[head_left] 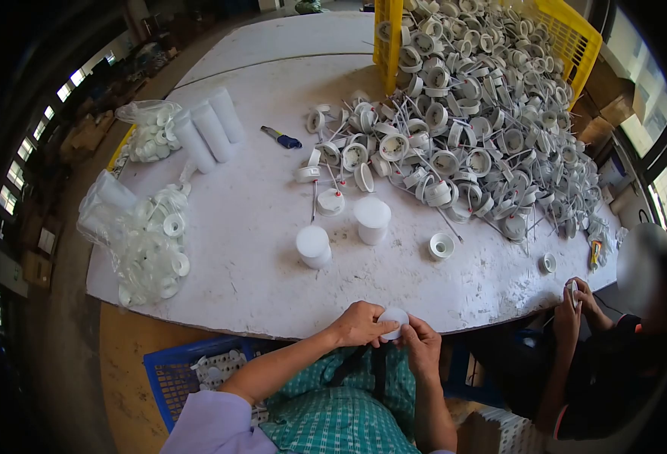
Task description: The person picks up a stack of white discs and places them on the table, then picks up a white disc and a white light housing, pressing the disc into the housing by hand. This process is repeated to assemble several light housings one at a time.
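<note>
A round white disc [393, 322] is held between my two hands at the table's front edge. My left hand [361, 324] closes on its left side, thumb over the face. On its right side, the fingers of my right hand [422, 344] pinch the rim. Beyond my hands stand two white cylindrical stacks, a left one [314, 247] and a right one [372, 220]. A white ring-shaped part [441, 246] lies to their right. Behind the stacks, a white cap [331, 202] lies near a large heap of white fittings [454, 136] with wires.
A yellow crate [389, 45] holds part of the heap. Plastic bags of white parts [148, 242] and white rolls [211, 132] are on the left. A blue-handled cutter [288, 141] lies mid-table. A blue basket [169, 378] sits below. At right, another person's hands [573, 306] hold a part.
</note>
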Action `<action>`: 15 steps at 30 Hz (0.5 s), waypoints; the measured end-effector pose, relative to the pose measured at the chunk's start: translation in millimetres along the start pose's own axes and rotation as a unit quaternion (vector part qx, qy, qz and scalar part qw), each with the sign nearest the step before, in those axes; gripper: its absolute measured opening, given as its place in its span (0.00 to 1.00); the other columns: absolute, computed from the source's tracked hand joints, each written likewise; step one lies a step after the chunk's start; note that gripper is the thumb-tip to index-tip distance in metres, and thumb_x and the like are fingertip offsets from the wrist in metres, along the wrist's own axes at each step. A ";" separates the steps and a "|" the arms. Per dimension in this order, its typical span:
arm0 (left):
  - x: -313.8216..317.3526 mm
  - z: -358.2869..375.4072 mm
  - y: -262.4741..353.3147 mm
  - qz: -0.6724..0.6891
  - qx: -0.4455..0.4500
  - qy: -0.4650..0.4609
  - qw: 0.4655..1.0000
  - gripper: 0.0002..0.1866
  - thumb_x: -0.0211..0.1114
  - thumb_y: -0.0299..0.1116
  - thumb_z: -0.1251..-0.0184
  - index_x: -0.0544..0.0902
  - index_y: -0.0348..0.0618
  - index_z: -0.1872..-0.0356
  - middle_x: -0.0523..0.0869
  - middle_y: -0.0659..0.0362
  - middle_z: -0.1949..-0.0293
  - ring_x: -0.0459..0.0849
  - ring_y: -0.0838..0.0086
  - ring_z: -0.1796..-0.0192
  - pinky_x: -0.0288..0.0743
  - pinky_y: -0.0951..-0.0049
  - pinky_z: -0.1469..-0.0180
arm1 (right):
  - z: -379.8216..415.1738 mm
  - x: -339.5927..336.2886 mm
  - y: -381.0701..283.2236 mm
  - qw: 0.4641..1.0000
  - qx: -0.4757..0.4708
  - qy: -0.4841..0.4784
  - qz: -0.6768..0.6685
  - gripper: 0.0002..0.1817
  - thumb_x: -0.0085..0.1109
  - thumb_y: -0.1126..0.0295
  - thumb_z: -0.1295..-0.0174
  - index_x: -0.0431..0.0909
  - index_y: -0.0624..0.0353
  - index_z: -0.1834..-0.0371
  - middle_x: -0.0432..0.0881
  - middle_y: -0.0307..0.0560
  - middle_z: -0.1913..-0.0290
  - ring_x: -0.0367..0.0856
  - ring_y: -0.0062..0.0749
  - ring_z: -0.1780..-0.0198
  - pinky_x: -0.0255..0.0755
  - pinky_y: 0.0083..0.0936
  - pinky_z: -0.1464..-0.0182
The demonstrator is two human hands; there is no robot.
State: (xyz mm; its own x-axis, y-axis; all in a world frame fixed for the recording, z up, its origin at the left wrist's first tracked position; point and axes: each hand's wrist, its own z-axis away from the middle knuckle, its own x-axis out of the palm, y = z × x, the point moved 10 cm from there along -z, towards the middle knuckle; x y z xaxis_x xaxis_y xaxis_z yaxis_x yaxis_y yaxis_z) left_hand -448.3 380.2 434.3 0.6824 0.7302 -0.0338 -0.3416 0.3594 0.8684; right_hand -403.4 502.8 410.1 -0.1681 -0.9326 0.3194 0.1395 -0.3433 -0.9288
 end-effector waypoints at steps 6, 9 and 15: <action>3.4 -15.9 -9.1 -0.007 -0.007 0.001 1.000 0.16 0.61 0.38 0.30 0.82 0.31 0.59 0.86 0.54 0.69 0.85 0.75 0.71 0.77 0.79 0.73 | -3.5 -9.1 0.6 1.000 0.004 0.012 0.015 0.15 0.57 0.72 0.34 0.78 0.69 0.48 0.83 0.44 0.65 0.78 0.20 0.70 0.73 0.17 0.67; 8.4 -17.8 -16.4 0.044 0.004 -0.064 0.997 0.16 0.59 0.37 0.29 0.81 0.31 0.57 0.86 0.53 0.67 0.86 0.74 0.69 0.78 0.79 0.71 | -5.8 -12.7 0.2 0.999 0.015 0.028 0.006 0.14 0.58 0.72 0.34 0.79 0.69 0.50 0.83 0.44 0.66 0.77 0.20 0.71 0.73 0.17 0.68; 2.3 -8.8 -21.9 0.072 0.040 -0.083 0.993 0.13 0.58 0.34 0.30 0.80 0.31 0.56 0.87 0.50 0.63 0.87 0.72 0.64 0.80 0.77 0.66 | -15.1 -27.5 -13.8 0.989 -0.053 0.065 0.121 0.12 0.58 0.73 0.34 0.80 0.69 0.51 0.82 0.40 0.68 0.74 0.16 0.73 0.69 0.15 0.71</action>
State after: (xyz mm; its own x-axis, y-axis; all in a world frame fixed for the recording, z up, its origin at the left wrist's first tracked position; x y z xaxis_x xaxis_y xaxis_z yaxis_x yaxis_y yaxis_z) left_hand -444.9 379.2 410.8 0.7295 0.6628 0.1689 -0.3953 0.2069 0.8949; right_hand -415.4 534.8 411.3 -0.2678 -0.9613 0.0648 0.0888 -0.0915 -0.9918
